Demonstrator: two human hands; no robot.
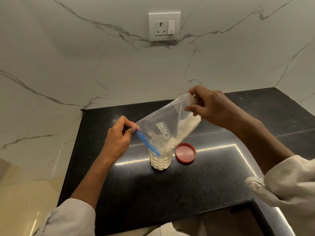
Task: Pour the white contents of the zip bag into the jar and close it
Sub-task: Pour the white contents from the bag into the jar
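1. Zip bag (163, 128) is up in the air over the jar, tilted steeply. Its open blue zip edge (146, 141) points down, with the lower end dipping into the jar mouth. The closed bottom end is up and to the right.
2. White contents (180, 132) are bunched along the bag's lower right side and run down toward the opening. The upper left part of the bag is mostly clear film with white print on it.
3. Jar (160, 160) is a small clear one with a scalloped pattern. It stands upright on the black counter (170, 188), open, and looks filled with white nearly to the top.
4. My left hand (119, 135) has thumb and fingers curled tight, pinching the upper end of the blue zip edge. It's left of the jar and above it.
5. My right hand (213, 108) pinches the bag's raised bottom corner. The thumb is on the near face and the fingers are folded over the far side.
6. Red lid (185, 152) lies on the counter just right of the jar, inside facing up. Can't tell if it touches the jar.
7. Both my sleeves are light-coloured and pushed up my forearms.
8. Behind the counter is a white marble-look wall (68, 57) with a white socket and switch plate (164, 26).
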